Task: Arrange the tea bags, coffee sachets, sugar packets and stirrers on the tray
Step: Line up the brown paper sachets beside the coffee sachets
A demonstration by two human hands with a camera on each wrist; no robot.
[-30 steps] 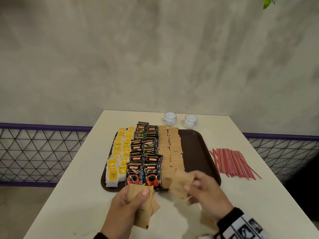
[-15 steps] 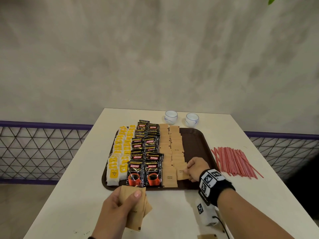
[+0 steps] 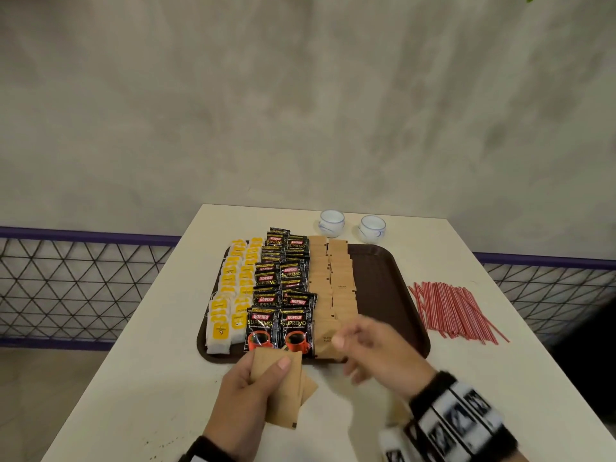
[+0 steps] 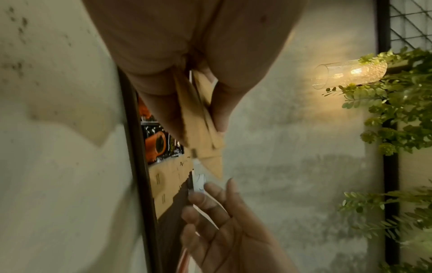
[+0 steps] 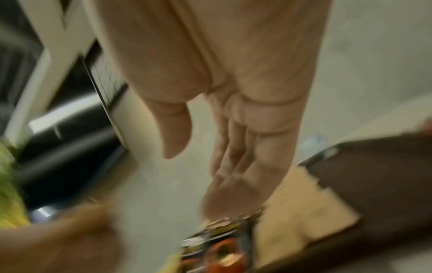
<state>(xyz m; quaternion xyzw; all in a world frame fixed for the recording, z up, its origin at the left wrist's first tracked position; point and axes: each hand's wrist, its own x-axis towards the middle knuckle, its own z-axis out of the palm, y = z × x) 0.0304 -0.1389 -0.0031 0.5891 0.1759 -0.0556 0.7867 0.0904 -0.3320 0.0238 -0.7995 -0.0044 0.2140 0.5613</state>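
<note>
A brown tray holds rows of yellow tea bags, black coffee sachets and tan sugar packets. My left hand grips a small stack of sugar packets just in front of the tray's near edge; the left wrist view shows the stack pinched between thumb and fingers. My right hand is blurred over the tray's near right part, its fingers straight and holding nothing, as the right wrist view shows. Red stirrers lie on the table to the right of the tray.
Two white cups stand behind the tray. The white table backs onto a grey wall, with mesh railing on both sides. A tan packet lies on the table beside my right wrist.
My right hand laid a sugar packet at the near end of the right sugar row, then drew back toward my left hand, now empty. The left hand kept its stack.
</note>
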